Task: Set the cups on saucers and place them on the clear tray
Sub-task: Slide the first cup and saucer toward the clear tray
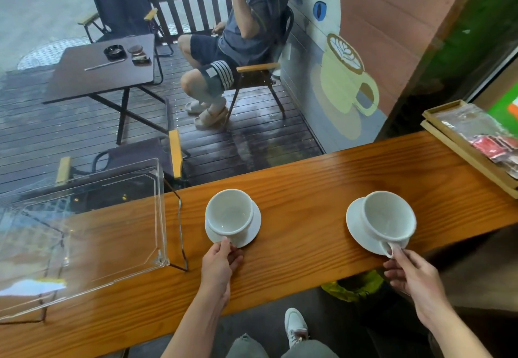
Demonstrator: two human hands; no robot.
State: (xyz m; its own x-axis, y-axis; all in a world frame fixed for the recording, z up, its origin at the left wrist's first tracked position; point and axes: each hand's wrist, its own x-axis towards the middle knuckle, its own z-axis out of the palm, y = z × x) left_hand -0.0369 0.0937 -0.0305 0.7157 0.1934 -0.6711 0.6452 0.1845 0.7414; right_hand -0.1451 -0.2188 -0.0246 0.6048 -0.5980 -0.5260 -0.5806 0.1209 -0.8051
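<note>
Between each hand's grip, a cup (pixel 229 213) handle.

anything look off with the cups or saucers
Yes: the right cup sits off-centre on its saucer, pushed toward the right edge. The left cup also sits slightly left of centre on its saucer. No spills or damage.

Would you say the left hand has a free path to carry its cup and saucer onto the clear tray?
Probably yes. The left hand grips the saucer beside the clear tray; only bare counter lies between, though the tray's raised wall must be cleared.
</note>
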